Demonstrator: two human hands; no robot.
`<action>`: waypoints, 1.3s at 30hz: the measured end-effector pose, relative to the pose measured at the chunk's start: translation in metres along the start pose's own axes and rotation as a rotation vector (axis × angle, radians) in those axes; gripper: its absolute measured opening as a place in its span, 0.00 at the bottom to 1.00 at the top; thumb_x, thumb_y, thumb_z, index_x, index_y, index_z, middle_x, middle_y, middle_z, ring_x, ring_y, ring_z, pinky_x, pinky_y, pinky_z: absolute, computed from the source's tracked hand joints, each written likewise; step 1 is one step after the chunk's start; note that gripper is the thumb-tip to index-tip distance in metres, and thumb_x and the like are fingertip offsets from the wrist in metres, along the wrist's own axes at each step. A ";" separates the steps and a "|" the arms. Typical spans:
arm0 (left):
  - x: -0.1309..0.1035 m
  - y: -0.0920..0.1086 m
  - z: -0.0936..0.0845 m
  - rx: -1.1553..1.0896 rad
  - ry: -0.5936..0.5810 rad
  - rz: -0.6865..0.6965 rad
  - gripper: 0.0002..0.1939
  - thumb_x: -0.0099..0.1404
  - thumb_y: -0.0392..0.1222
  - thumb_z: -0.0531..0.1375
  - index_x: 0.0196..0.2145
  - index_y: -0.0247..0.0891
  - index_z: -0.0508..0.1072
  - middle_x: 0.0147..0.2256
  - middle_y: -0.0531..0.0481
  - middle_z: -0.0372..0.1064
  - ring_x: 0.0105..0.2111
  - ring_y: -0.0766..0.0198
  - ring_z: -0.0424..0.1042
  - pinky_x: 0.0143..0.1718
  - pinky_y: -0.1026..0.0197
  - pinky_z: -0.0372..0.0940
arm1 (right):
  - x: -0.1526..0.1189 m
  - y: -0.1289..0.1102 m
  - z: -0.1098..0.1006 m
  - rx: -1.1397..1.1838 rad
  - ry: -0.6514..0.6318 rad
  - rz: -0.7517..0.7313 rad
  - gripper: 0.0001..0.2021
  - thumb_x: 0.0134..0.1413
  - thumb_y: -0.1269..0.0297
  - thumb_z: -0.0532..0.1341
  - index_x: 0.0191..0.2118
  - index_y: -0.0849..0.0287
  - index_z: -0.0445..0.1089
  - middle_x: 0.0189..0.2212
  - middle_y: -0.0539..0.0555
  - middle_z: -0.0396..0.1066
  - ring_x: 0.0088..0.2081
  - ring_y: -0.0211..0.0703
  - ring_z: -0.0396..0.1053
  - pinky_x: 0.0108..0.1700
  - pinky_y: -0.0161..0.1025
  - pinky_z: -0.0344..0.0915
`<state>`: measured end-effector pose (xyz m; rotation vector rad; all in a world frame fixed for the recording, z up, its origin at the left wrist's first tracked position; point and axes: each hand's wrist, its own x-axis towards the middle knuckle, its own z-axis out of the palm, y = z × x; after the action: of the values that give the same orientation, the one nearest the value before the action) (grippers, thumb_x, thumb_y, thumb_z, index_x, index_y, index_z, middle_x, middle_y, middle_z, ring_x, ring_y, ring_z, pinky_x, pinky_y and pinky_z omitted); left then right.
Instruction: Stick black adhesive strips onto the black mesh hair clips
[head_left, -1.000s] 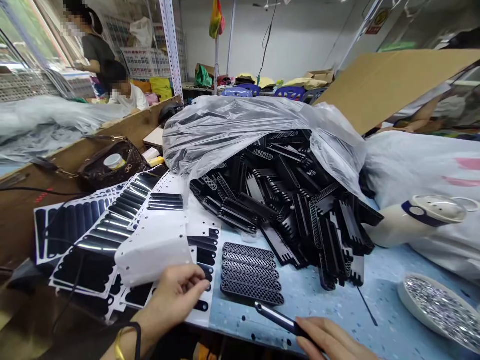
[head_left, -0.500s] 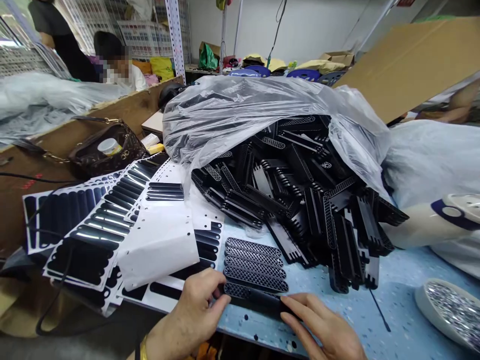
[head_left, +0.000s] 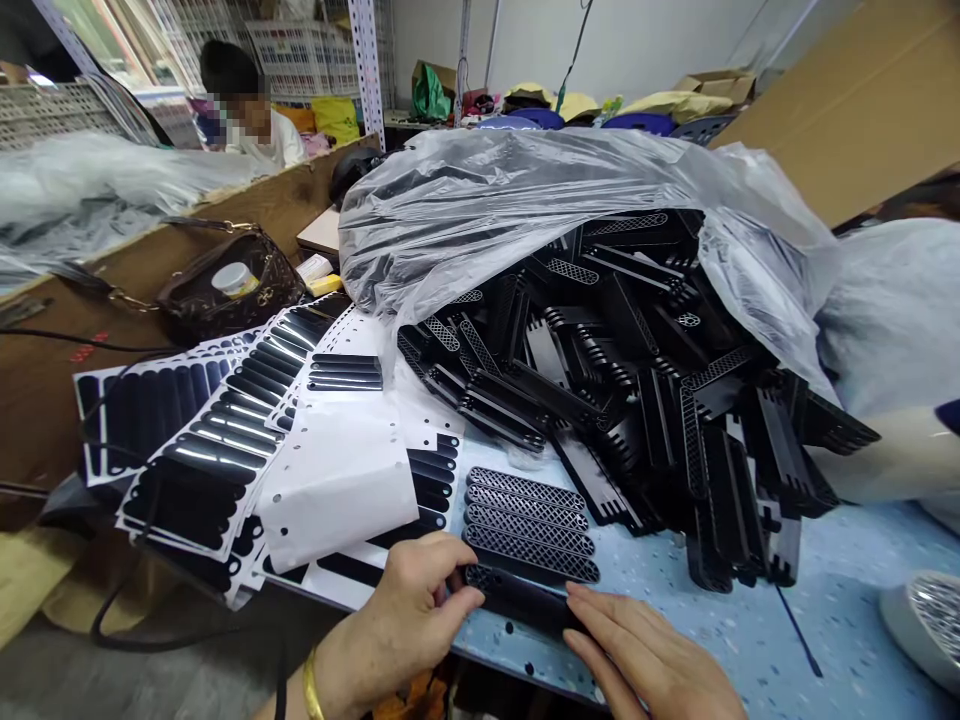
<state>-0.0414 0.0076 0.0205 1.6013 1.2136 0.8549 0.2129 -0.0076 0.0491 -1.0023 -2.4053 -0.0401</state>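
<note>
Near the table's front edge lies a long black plastic piece point(head_left: 517, 598) with rounded ends; a smooth black strip covers most of its top, and a little lattice shows at the left end. My left hand point(head_left: 420, 610) pinches that left end between thumb and bent fingers. On the right end, my right hand point(head_left: 645, 645) grips with thumb below and straight fingers pressed along the top. Just behind stands a row of several similar pieces point(head_left: 529, 515), their lattice tops bare. Sheets of black adhesive strips point(head_left: 240, 420) are piled to the left, partly under white backing paper point(head_left: 337, 490).
A clear plastic bag point(head_left: 510, 170) spills a heap of black plastic pieces point(head_left: 600, 370) over the blue table point(head_left: 847, 600). At the right edge is a white bowl point(head_left: 907, 630) of small shiny bits. A handbag point(head_left: 232, 285) sits back left; a person point(head_left: 247, 110) is beyond.
The smooth black strip now covers nearly the whole top of the held piece, where lattice showed on its left half before. The camera view has shifted slightly; both hands keep their holds.
</note>
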 end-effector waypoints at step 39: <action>0.000 -0.003 -0.004 -0.131 0.032 -0.028 0.12 0.57 0.34 0.64 0.39 0.31 0.82 0.30 0.43 0.76 0.27 0.62 0.73 0.28 0.64 0.68 | 0.023 -0.004 0.006 -0.007 -0.120 -0.056 0.13 0.65 0.73 0.54 0.44 0.63 0.76 0.38 0.59 0.81 0.36 0.47 0.79 0.37 0.43 0.72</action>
<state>-0.0455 0.0088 0.0193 1.4671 1.1749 0.9260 0.1936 0.0060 0.0554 -0.9654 -2.5432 -0.0093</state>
